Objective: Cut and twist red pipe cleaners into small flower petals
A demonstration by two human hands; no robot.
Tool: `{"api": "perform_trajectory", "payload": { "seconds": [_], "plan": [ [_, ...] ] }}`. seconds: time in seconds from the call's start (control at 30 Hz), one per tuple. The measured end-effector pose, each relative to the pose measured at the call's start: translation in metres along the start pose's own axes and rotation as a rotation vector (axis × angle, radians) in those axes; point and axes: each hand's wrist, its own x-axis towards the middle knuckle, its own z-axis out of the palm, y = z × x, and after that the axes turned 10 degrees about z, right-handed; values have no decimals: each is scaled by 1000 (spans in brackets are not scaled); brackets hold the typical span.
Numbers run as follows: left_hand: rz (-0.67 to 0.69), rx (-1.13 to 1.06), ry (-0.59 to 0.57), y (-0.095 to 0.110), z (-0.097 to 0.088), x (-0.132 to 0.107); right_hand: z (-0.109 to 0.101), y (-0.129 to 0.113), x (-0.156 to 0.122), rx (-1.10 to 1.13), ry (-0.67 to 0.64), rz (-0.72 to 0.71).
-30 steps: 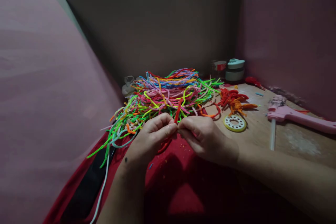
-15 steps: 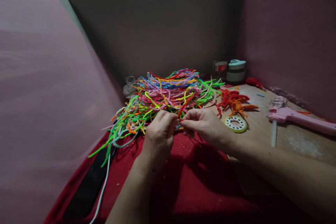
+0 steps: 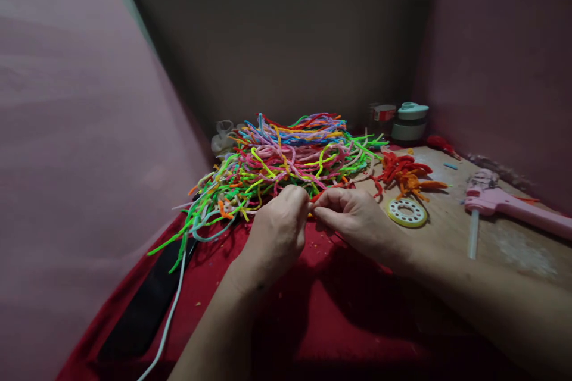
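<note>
My left hand (image 3: 279, 229) is closed, its thumb and fingertips meeting my right hand in front of the pile. Fingers pinched, my right hand (image 3: 355, 214) grips a red pipe cleaner (image 3: 318, 195), a short stretch of which shows above the fingers. The part between both sets of fingertips is mostly hidden. Just behind them lies a big tangled heap of pipe cleaners (image 3: 308, 155) in pink, green, yellow, blue and orange.
To the right on a tan board (image 3: 451, 214) are red and orange pipe cleaner pieces (image 3: 402, 169), a tape roll (image 3: 394, 215) and a pink glue gun (image 3: 500, 199). A lidded jar (image 3: 409, 131) stands behind. At left, a black phone (image 3: 138, 315) and white cable (image 3: 170, 315) lie on red cloth (image 3: 214, 303).
My hands have drawn closer and turned slightly; the red pipe cleaner, which stood up between them, now lies lower and is more covered. The view has shifted a little.
</note>
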Motion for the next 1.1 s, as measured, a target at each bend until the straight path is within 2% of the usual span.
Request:
{"api": "perform_trajectory", "payload": {
  "seconds": [0.07,0.2,0.23,0.3,0.37,0.43,0.57,0.63,0.73,0.93,1.03,1.1],
  "plan": [
    [-64,-47,-6,0,-3,1,-1,-1,-2,-91,81,-85],
    [-171,-197,-8,1,-12,2,-8,-6,-6,-283,445,-453],
    [-180,-235,-18,1,-14,2,-10,-8,-6,-312,488,-521],
    [-188,-300,-36,2,-16,2,-13,-10,-4,-367,459,-588],
    [-200,-339,-37,2,-17,3,-15,-10,-1,-390,341,-530],
    [-213,-349,-17,1,-16,4,-15,-9,2,-340,189,-382],
    [-259,-405,-15,0,-14,4,-16,-6,6,-24,-86,0],
    [-323,-461,-24,0,-13,3,-16,-5,8,141,-175,118],
    [-402,-522,-23,1,-12,4,-15,-5,8,204,-205,189],
    [-507,-665,24,7,-9,8,-11,-6,7,204,-152,192],
    [-509,-698,62,6,-7,8,-7,-2,6,302,-200,216],
    [-476,-640,90,4,-5,7,-6,1,7,386,-259,230]
  ]
}}
